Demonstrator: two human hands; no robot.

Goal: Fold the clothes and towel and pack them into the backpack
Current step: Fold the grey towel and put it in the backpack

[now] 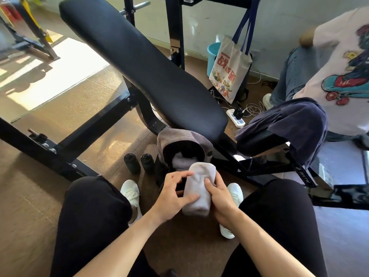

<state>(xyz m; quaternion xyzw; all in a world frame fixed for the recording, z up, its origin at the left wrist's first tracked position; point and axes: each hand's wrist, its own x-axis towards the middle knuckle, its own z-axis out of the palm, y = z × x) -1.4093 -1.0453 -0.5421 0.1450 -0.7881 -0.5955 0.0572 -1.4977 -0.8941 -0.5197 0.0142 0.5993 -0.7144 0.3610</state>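
Rolled towel [199, 188] is up between the knees, both hands on it: left hand [173, 194] pinching its left side with thumb and forefinger, right hand [219, 198] wrapped round the right side, thumb on top. Its long axis runs away from the person, far end pointing into the open grey backpack [180, 137] on the floor.

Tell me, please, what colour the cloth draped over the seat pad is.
The draped cloth is dark navy blue; the head view shows it.
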